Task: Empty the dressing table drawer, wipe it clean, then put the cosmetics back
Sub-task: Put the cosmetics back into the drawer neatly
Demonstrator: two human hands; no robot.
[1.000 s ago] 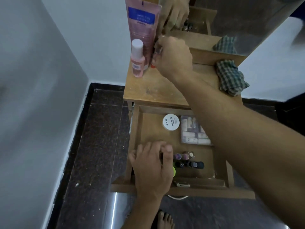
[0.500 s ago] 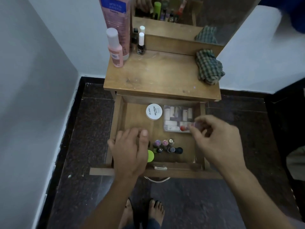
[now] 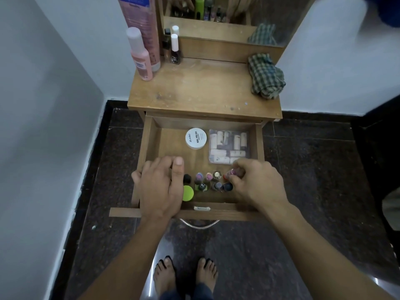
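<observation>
Left wall: pale grey wall (image 3: 43, 105), filling the left of the frame.
Back wall: white wall (image 3: 335, 72), showing either side of the table.
Floor: dark speckled stone tiles (image 3: 303, 191), polished, with a black skirting band (image 3: 95, 159) along the left.
Furniture: wooden dressing table (image 3: 205, 89) at upper centre, with a mirror (image 3: 270, 14) at top.
Light: dim and soft, with a bright glint (image 3: 381, 282) on the floor at lower right.

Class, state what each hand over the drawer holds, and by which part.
The right hand pinches a small bottle by its pink end, red end free. The left hand lies palm down; any hold beneath cannot be told.
</observation>
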